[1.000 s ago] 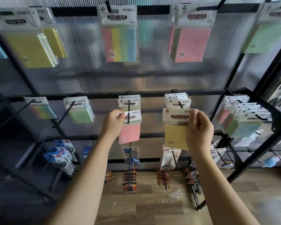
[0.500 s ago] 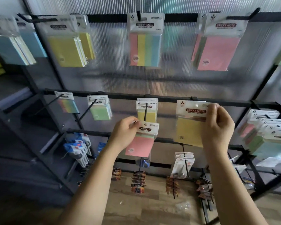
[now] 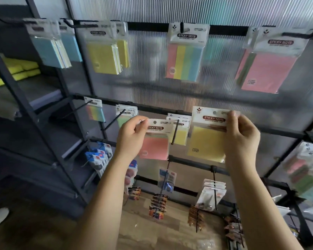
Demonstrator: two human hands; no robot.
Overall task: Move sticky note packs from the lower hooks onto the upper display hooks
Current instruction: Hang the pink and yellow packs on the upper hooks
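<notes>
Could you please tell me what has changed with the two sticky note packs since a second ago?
The left hand has drawn the pink pack off the lower hook, which it hung on a second ago. The right hand has lifted the yellow pack higher, clear of its hook. Each hand still pinches its pack by the header card. The upper-row packs hang as before.

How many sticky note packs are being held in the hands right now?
2. A pink sticky note pack in the left hand, a yellow sticky note pack in the right hand; both are off the hooks.
</notes>
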